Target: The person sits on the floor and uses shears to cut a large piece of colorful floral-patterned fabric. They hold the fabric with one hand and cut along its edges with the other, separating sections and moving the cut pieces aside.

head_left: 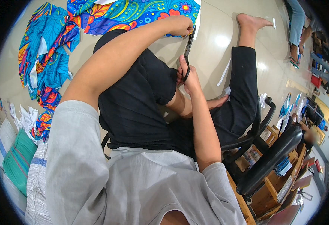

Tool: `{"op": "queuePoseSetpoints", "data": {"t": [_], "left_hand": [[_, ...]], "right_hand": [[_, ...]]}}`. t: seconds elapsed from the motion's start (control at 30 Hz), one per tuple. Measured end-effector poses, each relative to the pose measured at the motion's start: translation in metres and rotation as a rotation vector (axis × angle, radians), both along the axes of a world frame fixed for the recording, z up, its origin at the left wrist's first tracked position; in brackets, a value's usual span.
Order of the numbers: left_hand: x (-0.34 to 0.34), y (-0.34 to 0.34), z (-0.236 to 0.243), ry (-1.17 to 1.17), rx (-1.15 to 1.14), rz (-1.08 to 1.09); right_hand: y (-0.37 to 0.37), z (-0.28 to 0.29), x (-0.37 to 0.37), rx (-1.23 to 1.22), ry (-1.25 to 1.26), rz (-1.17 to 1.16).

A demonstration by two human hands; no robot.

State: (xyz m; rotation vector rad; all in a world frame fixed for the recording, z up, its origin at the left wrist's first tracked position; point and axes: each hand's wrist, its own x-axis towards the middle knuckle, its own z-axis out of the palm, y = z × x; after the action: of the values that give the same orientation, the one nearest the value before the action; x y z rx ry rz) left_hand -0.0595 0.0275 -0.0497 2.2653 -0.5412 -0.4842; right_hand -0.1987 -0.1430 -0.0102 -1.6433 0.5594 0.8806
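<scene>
Right hand point(187, 75) grips black scissors point(188, 52); left hand point(179, 25) apparently holds the colourful fabric point(134, 13).

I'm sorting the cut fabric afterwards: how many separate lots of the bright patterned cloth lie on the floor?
2. One patterned piece lies at the top, under the left hand by the scissors. One crumpled heap lies at the left. More may be hidden behind the legs.

Printed cloth point(134, 13), dark metal scissors point(188, 50), glossy tile floor point(217, 41)

black scissors point(188, 52), blades on bright patterned fabric point(134, 13) edge, floor
</scene>
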Motion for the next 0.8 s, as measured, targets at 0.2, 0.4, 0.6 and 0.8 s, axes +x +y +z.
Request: {"op": "queuePoseSetpoints", "data": {"t": [0.2,0.4,0.6,0.8], "left_hand": [[-0.001,-0.0007,0.003,0.024,0.036,0.019],[-0.0017,-0.0004,0.0054,0.007,0.034,0.022],[-0.0002,-0.0022,0.0085,0.056,0.096,0.021],[0.0003,-0.0001,0.0052,0.065,0.026,0.012]], "right_hand": [[0.002,-0.002,-0.0004,0.015,-0.005,-0.019],[0.0044,-0.0044,-0.003,0.001,-0.021,-0.016],[0.0031,-0.0087,-0.0045,0.005,-0.03,-0.015],[0.0018,-0.0083,-0.0001,0.031,-0.027,-0.019]]}}
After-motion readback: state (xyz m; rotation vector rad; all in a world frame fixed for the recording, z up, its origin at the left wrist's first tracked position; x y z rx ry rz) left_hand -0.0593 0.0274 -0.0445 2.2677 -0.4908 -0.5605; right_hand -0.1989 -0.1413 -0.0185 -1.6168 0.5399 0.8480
